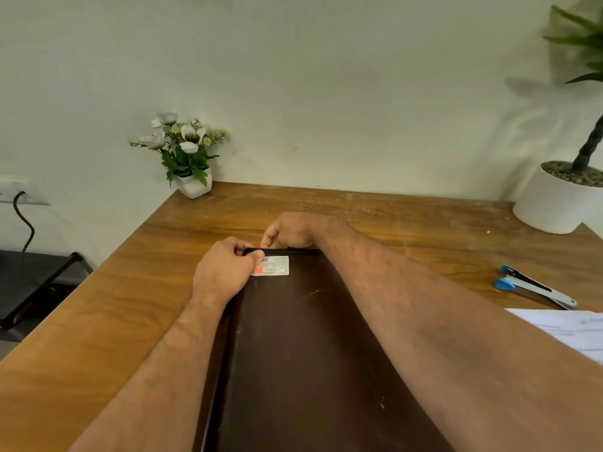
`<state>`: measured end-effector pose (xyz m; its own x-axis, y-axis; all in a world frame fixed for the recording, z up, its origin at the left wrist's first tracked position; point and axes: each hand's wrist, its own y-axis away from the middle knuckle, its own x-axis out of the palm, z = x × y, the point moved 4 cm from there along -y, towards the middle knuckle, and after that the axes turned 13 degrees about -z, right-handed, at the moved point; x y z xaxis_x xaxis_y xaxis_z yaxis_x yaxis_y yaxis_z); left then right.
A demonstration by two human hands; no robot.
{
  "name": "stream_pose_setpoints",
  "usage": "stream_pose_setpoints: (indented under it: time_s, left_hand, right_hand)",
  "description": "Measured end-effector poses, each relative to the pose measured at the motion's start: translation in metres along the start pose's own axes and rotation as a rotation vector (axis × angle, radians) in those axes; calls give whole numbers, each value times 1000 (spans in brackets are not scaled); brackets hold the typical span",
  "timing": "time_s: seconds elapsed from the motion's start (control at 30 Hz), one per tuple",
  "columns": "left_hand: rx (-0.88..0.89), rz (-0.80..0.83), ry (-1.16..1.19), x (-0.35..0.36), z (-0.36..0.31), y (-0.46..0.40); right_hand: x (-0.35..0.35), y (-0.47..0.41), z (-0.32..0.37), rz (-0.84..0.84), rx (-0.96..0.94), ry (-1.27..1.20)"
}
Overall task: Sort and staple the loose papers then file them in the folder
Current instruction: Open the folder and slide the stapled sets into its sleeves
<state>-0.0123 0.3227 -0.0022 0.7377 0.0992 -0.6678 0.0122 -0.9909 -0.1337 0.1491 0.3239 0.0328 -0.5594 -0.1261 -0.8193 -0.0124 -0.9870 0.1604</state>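
Both forearms stretch out over the dark folder (303,347), which lies flat and closed on the wooden desk (137,288), running away from the person. At its far edge the left hand (225,269) pinches the corner beside a small white label (272,265), thumb on top of the cover. The right hand (288,231) curls over the same far edge just beside it, fingertips tucked at the rim; it looks to be gripping the cover, though the fingers themselves are hidden.

Papers (567,331) sit in a stack at the right, near the person, and a blue stapler (532,287) lies just beyond them, untouched by either hand.

My guess is the filing step: the folder is being opened from its far edge. Next would be lifting the cover clear, then reaching right for the papers.
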Motion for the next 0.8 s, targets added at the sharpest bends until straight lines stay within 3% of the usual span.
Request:
stream_pose_setpoints:
  time_s: [0.2,0.37,0.5,0.8]
  left_hand:
    - [8,-44,-27,-1,1,-5]
    - [21,-65,-78,1,2,-1]
    - [35,-51,-105,0,3,5]
    - [51,-83,-89,2,-3,14]
  right_hand:
    - [-18,20,-24,-77,7,72]
    - [-47,67,-85,-225,138,184]
    - [-51,104,-112,-348,250,121]
    - [-53,148,-133,-412,335,80]
